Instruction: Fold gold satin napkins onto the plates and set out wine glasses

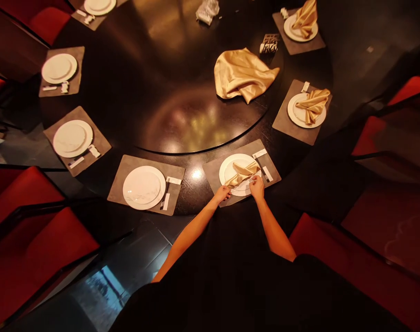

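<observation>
A gold cloth napkin [243, 171] lies partly folded across the white plates [227, 162] right in front of me. My left hand [223, 193] pinches its left end near the plate's front rim. At the napkin's right side, my right hand [257, 186] has its fingers closed on the edge of the cloth. Beneath the plates is a grey placemat [212, 173], with a white rest and wrapped utensils [264, 167] along its right side.
Loose gold napkins [244, 74] lie on the dark turntable [168, 115], near a small holder [268, 44] and a clear plastic bag [207, 11]. Neighbouring plates [144, 186] sit on placemats; folded napkins [314, 106] stand at the right. Red chairs [57, 240] surround the round table.
</observation>
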{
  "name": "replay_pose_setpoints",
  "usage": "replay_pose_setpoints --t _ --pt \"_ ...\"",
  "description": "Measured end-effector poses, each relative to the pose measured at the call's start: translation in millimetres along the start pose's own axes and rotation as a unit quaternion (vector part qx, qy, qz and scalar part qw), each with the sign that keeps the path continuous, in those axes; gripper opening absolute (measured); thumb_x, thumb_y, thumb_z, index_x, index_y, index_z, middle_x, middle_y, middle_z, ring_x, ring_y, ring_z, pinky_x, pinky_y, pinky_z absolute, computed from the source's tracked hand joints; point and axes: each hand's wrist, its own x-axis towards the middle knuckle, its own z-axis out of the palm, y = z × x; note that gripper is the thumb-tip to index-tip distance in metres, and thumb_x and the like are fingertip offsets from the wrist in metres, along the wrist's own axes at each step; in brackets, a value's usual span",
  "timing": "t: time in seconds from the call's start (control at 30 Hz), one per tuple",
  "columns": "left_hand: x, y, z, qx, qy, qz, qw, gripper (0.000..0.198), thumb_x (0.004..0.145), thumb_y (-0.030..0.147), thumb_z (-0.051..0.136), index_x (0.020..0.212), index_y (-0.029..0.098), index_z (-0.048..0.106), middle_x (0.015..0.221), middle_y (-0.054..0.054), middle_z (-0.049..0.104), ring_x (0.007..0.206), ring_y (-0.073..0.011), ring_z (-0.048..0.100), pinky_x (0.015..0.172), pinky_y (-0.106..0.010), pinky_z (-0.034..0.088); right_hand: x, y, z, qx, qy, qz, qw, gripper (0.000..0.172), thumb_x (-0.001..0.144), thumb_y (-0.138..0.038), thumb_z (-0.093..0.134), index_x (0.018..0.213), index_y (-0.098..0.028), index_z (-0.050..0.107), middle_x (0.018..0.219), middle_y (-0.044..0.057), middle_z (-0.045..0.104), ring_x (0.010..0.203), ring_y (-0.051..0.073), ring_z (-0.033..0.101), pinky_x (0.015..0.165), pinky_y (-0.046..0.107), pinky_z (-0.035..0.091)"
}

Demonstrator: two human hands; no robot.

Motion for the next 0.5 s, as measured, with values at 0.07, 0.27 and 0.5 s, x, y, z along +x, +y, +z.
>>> replay_pose_setpoints --t 0.07,0.27,0.5 --pt "-13.8 10.0 -7.4 -0.004 0.009 -0.003 1.0 0.022 0.099 0.03 0.065 0.087 0.021 0.05 0.085 -0.003 0.068 0.063 -0.0084 0.059 0.058 -0.02 0.038 11.3 1.6 -17.4 0.007 0.079 0.004 0.997 0.017 0.081 -0.023 0.047 0.094 -0.023 0.056 0.102 0.011 0.066 0.096 0.026 0.065 0.097 0.044 0.057" --pt "-76.9 12.0 -64.7 -0.036 0.079 -0.024 0.996 0.02 0.101 0.034 0.052 0.088 0.021 0.048 0.084 0.0 0.065 0.07 -0.0108 0.06 0.065 -0.021 0.038 144.8 -32.4 -70.7 0.043 0.152 -0.018 0.987 0.019 0.092 -0.022 0.046 0.105 -0.018 0.058 0.11 0.012 0.066 0.096 0.021 0.06 0.097 0.035 0.049" --pt "-201.9 27.4 -80.4 -0.14 0.268 -0.037 0.953 0.031 0.098 0.053 0.068 0.09 0.023 0.061 0.085 0.001 0.073 0.082 -0.0237 0.075 0.078 -0.034 0.053 391.0 -178.4 -65.6 -0.106 0.016 -0.067 0.992 0.061 0.101 -0.025 0.059 0.155 -0.005 0.039 0.153 0.024 0.049 0.129 0.021 0.046 0.118 0.035 0.036"
